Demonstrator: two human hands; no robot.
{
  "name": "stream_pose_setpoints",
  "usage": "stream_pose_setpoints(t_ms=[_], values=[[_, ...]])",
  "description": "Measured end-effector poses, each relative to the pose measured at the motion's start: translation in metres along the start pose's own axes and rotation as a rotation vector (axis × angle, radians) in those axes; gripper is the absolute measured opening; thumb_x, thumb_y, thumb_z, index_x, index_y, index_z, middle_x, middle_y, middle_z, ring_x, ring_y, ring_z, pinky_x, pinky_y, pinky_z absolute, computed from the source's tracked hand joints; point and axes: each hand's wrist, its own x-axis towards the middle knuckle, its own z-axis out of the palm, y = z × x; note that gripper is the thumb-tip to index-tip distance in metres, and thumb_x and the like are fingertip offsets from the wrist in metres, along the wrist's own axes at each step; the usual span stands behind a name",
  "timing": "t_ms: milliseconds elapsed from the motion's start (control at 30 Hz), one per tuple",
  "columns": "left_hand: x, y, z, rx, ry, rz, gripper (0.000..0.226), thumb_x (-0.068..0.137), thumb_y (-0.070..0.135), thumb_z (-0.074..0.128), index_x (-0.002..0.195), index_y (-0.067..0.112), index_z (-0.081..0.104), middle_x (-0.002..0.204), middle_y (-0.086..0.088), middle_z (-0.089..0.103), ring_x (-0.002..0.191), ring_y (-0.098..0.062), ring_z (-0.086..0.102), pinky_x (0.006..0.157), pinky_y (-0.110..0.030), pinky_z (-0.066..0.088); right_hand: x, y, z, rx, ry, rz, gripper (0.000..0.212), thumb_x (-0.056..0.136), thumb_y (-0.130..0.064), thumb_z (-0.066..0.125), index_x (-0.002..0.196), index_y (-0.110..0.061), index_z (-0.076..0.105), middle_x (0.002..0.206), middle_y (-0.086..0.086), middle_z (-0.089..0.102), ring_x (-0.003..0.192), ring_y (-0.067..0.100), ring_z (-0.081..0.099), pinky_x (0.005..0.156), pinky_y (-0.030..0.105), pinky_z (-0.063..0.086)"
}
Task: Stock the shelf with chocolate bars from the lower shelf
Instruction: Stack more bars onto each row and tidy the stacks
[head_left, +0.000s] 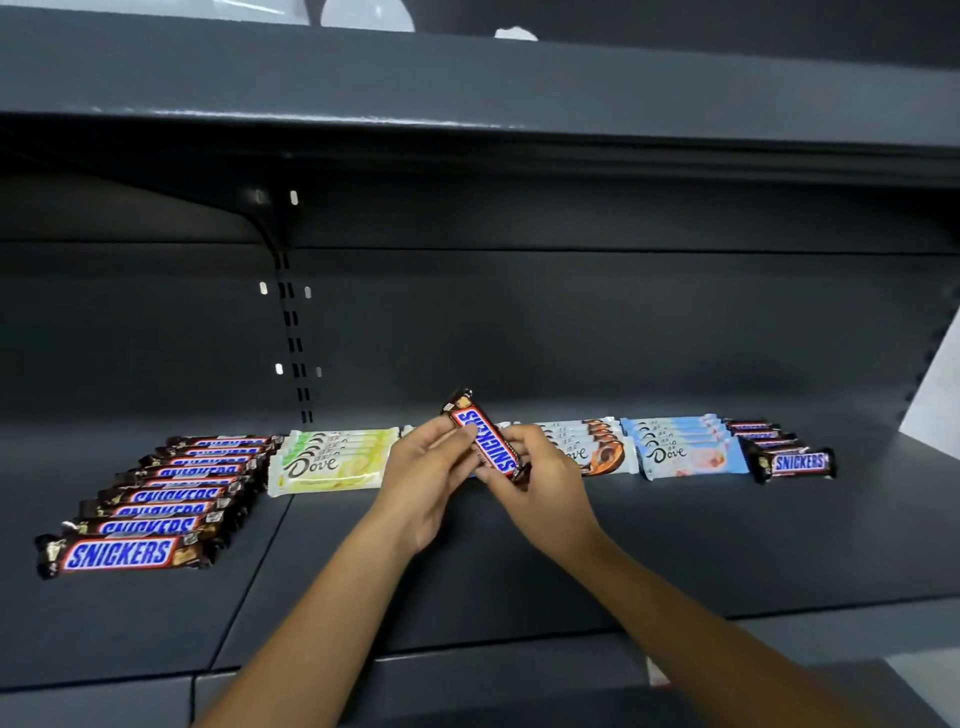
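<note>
Together the left hand (423, 480) and right hand (543, 486) grip one SNICKERS bar (485, 441) in curled fingers above Dove bars (332, 462).

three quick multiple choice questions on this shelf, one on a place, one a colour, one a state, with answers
1. What lies right beside the left Snickers row? A) green Dove stack B) orange Dove stack C) a box
2. What colour is the Dove stack next to the right Snickers row? A) purple B) light blue C) black
3. The tilted Snickers bar is A) flat on the shelf B) in one hand only C) held by both hands

A: green wrappers come next along the shelf. B: its wrappers are pale blue. C: fingers of the left hand and right hand both pinch it.
</note>
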Motion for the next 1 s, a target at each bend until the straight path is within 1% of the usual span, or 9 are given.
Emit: stream_pose_setpoints(t_ms=[100,200,300,467,567,700,833,933,1000], values=[[0.004,-0.005,0.009,0.009,0.034,-0.041,0.013,0.093,0.010,0.055,0.090,0.010,0.067,0.071,-0.001,0.070,0.060,-0.005,0.064,0.057,-0.016,0.053,-0.006,0.005,-0.013,-0.092,0.004,-0.098,0.037,0.087,-0.043,0.051,0.108,-0.014,0.062,0.097,-0.008,0.058,0.085,0.001,0.051,0.076,0.018,0.042],[0.006,-0.010,0.018,0.041,0.004,-0.090,0.015,0.094,0.015,0.054,0.093,0.009,0.068,0.077,-0.003,0.071,0.061,-0.008,0.065,0.059,-0.019,0.054,-0.009,0.011,-0.028,-0.276,0.044,-0.273,0.035,0.092,-0.030,0.042,0.112,-0.009,0.062,0.108,0.002,0.060,0.099,0.015,0.053,0.088,0.022,0.040],[0.005,-0.015,0.029,0.077,-0.060,-0.126,0.017,0.094,0.014,0.053,0.088,0.008,0.067,0.068,-0.002,0.068,0.055,-0.008,0.062,0.054,-0.019,0.052,-0.010,0.016,-0.041,-0.383,-0.013,-0.439,0.033,0.091,-0.015,0.042,0.118,-0.009,0.060,0.120,0.003,0.058,0.110,0.017,0.050,0.097,0.029,0.039],[0.007,-0.024,0.046,0.096,-0.083,-0.170,0.018,0.095,0.015,0.052,0.086,0.009,0.067,0.058,0.002,0.065,0.049,-0.005,0.059,0.048,-0.016,0.048,-0.012,0.027,-0.062,-0.388,-0.088,-0.445,0.049,0.080,-0.006,0.035,0.123,-0.011,0.058,0.129,0.002,0.055,0.119,0.019,0.048,0.100,0.038,0.042],[0.010,-0.031,0.056,0.129,-0.082,-0.225,0.017,0.091,0.021,0.059,0.083,0.011,0.069,0.066,-0.004,0.065,0.058,-0.013,0.059,0.051,-0.021,0.046,-0.011,0.038,-0.075,-0.441,-0.073,-0.473,0.043,0.081,-0.003,0.044,0.120,-0.013,0.059,0.126,0.001,0.057,0.116,0.020,0.049,0.096,0.041,0.045],[0.014,-0.044,0.073,0.126,-0.080,-0.252,0.019,0.089,0.024,0.061,0.085,0.007,0.071,0.078,-0.010,0.070,0.070,-0.020,0.063,0.068,-0.030,0.048,-0.013,0.051,-0.095,-0.547,-0.040,-0.565,0.033,0.085,-0.013,0.052,0.117,-0.018,0.058,0.113,0.002,0.059,0.102,0.024,0.054,0.084,0.038,0.049],[0.016,-0.056,0.096,0.116,-0.104,-0.308,0.028,0.092,0.029,0.057,0.086,0.005,0.070,0.081,-0.010,0.072,0.069,-0.019,0.066,0.074,-0.031,0.051,-0.019,0.064,-0.120,-0.699,-0.050,-0.601,0.029,0.083,-0.022,0.058,0.112,-0.022,0.058,0.114,-0.001,0.059,0.107,0.021,0.051,0.087,0.033,0.044],[0.018,-0.067,0.114,0.138,-0.127,-0.344,0.038,0.093,0.036,0.052,0.089,0.004,0.071,0.074,-0.007,0.071,0.064,-0.017,0.065,0.071,-0.030,0.050,-0.025,0.073,-0.137,-0.784,-0.100,-0.600,0.038,0.076,-0.025,0.071,0.110,-0.023,0.056,0.115,-0.007,0.059,0.111,0.016,0.050,0.088,0.030,0.044],[0.018,-0.076,0.125,0.156,-0.143,-0.347,0.043,0.093,0.040,0.050,0.095,0.003,0.071,0.081,-0.009,0.071,0.072,-0.019,0.065,0.074,-0.031,0.051,-0.030,0.079,-0.149,-0.795,-0.131,-0.588,0.046,0.074,-0.024,0.071,0.115,-0.025,0.049,0.116,-0.009,0.059,0.108,0.014,0.053,0.084,0.029,0.047]])
